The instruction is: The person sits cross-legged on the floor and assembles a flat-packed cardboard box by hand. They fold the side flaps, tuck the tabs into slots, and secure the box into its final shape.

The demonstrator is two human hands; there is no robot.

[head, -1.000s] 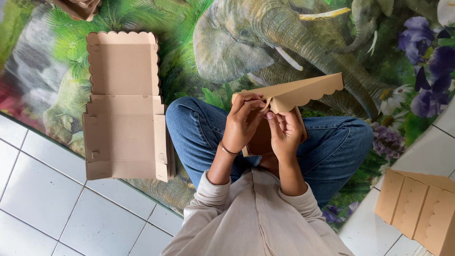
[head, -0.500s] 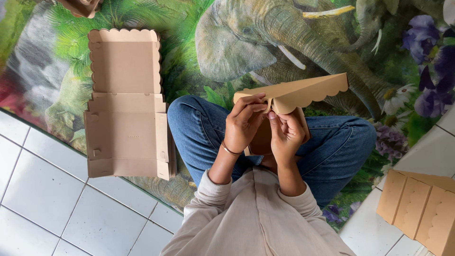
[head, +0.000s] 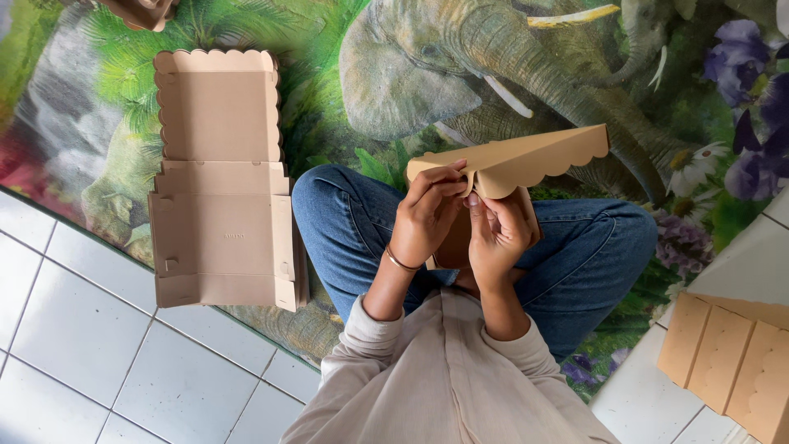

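I sit cross-legged in blue jeans and hold a tan cardboard box blank with a scalloped edge point(head: 526, 160) above my lap. My left hand point(head: 427, 215) grips its near corner, fingers curled over the folded flap. My right hand point(head: 496, 234) pinches the same fold just to the right, thumb and fingertips pressed on the card. The scalloped lid panel sticks out to the right, above my right knee. The lower part of the blank is hidden behind my hands.
A stack of flat unfolded cardboard blanks point(head: 220, 177) lies on the mat to my left. Several folded tan boxes point(head: 731, 362) stand at the lower right on white tiles. An elephant-and-jungle printed mat point(head: 411, 74) covers the floor ahead; another cardboard piece point(head: 140, 10) shows at the top left.
My hands and the blank have barely shifted; the fingers keep working the same fold at the near corner.
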